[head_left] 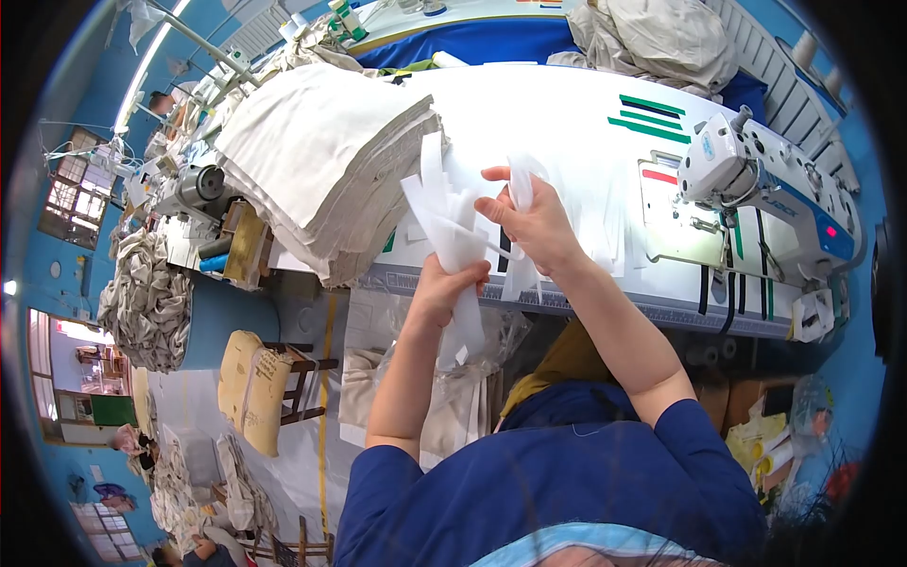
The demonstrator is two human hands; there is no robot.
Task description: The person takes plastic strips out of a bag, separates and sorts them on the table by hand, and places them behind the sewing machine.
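A bundle of white strips (449, 222) is gripped around its middle by my left hand (444, 291), its ends fanning upward and hanging below the table edge. My right hand (537, 225) is beside it with a looped white strip (521, 178) between the thumb and fingers. More white strips (605, 222) lie on the white table just right of that hand. To the left of both hands stands a thick stack of cream fabric pieces (326, 151).
A sewing machine (756, 180) stands at the right of the table (529, 90). Green and dark strips (652, 118) lie behind it. A blue bin (227, 321) heaped with cream fabric (151, 302) and a padded stool (253, 392) are at left. Other people sit further off.
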